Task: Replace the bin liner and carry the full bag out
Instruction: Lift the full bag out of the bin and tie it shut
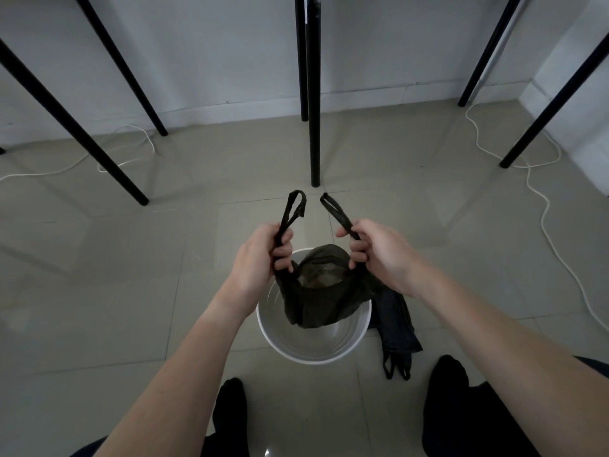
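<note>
The left hand and the right hand are both raised over the bin, approx. at the centre of the head view; each one is closed around one handle of the black bag.

Left hand: fingers curled round the left handle loop, which stands up above the fist and leans a little to the right. Right hand: fingers curled round the right handle loop, with the thumb on top; this loop points up and to the left. The two loop ends are near each other but apart.

The black bag hangs between the hands, its mouth pulled open; sth. brownish shows inside, but I cannot tell what it is. The lower part of the bag is within the round rim of the bin; whether it touches the bottom I cannot tell. The bin is white and stands upright on the floor, w/ its inner wall bare below the bag.

A second black bag lies flat on the tiles just beside the bin, on its right, handles toward the person.

Two feet in black are at the bottom edge; black table legs stand beyond the bin; a white cable runs over the floor on the right; a pale wall is behind.
</note>
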Demonstrator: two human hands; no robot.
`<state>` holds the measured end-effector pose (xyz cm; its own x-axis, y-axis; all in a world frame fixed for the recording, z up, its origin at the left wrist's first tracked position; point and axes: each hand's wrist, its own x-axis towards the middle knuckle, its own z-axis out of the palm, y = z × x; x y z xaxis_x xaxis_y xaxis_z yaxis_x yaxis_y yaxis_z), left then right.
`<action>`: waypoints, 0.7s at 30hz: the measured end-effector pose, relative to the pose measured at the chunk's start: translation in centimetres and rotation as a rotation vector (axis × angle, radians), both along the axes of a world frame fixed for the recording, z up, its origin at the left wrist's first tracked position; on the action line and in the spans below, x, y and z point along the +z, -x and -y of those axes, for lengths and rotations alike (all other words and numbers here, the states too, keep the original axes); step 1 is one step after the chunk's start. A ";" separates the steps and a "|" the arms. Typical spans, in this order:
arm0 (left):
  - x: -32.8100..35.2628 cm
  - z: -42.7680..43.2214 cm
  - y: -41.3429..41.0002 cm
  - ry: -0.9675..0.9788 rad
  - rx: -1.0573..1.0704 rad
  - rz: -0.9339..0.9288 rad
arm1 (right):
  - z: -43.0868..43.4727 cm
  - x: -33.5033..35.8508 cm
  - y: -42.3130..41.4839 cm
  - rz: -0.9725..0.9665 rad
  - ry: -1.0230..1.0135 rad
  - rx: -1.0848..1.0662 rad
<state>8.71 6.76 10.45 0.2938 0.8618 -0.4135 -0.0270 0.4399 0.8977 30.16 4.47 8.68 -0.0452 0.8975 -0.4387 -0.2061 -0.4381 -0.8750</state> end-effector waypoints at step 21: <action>-0.2 1.1 -0.9 -0.162 -0.063 -0.169 | 0.2 -0.1 0.5 0.156 -0.045 0.041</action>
<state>9.62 5.64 10.24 0.2875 0.9029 -0.3195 0.1531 0.2860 0.9459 29.63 4.22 8.58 -0.0169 0.9153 -0.4023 -0.0488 -0.4026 -0.9141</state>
